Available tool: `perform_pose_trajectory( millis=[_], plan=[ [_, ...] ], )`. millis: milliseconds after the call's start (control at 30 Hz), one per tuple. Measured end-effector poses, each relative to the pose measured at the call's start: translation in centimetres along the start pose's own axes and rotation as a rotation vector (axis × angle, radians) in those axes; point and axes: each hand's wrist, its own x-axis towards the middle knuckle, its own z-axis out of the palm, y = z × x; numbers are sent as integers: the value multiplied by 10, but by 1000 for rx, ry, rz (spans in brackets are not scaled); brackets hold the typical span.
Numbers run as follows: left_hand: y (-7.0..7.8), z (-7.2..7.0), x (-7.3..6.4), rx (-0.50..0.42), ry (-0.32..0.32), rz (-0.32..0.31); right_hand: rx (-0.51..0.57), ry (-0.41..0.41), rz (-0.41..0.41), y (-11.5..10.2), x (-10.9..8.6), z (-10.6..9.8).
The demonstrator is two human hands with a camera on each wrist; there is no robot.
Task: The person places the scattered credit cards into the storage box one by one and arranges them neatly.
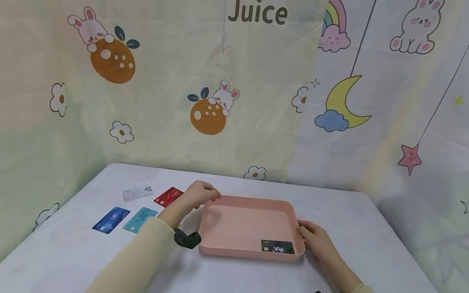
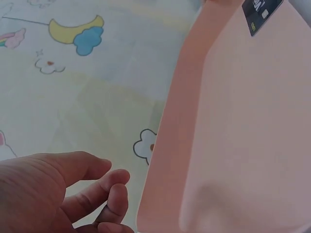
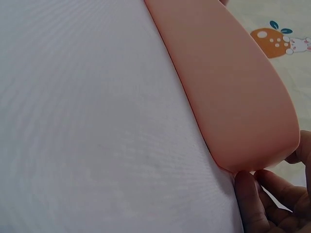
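A shallow pink tray lies on the table, with a black "Vip" card inside near its front right corner. By the tray's far left corner is my left hand; the left wrist view shows its thumb and loosely bent fingers just outside the wall, nothing between them. At the tray's right end, my right hand grips the wall. Seen from the right wrist, its fingers meet the lower corner and one reaches up by the rim.
Left of the tray lie a blue card, a teal card, a red card and a clear card, the red one partly behind my left hand. Patterned cloth hangs around the white table.
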Motion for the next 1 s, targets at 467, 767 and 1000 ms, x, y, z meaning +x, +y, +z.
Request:
perform_pose_trajectory(
  millis=[467,767,1000],
  plan=[
    [-15,-20,-4,7,8,-54,3,2,16,2,0,1],
    [-36,-40,-6,72,17,-92,-15,7,1,3,-2,3],
    [-47,-50,-12,73,23,-135,-8,18,5,2,1,2]
  ],
)
